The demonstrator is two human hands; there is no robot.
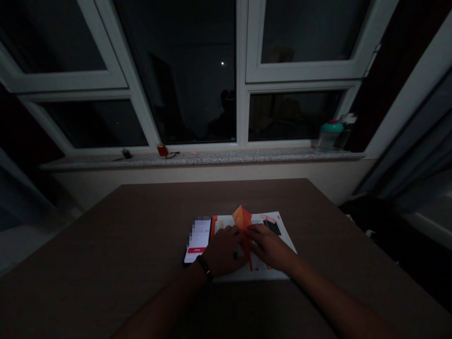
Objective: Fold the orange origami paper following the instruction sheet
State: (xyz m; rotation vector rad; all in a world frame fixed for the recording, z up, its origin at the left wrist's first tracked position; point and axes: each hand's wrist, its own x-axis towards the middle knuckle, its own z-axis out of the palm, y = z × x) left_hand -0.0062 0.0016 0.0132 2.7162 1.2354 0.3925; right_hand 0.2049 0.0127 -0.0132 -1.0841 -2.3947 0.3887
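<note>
A piece of orange folded paper (242, 217) lies on a printed booklet (261, 273), its pointed kite-like top facing the window. My left hand (226, 249) rests on its left side, fingers bent over the paper, with a dark band (204, 267) round the wrist. From the right, my right hand (269, 245) presses its fingertips to the paper's middle. Both hands are closed on the paper and hide much of its lower part. Left of the booklet, close to my left hand, lies a phone (198, 239) with a lit screen.
The brown table (141, 226) reaches toward a stone windowsill (219, 157). On the sill stand a small red jar (162, 149), a small dark object (126, 153) and a teal-lidded bottle (330, 134) beside a clear one. A pink piece (268, 219) lies at the booklet's top right.
</note>
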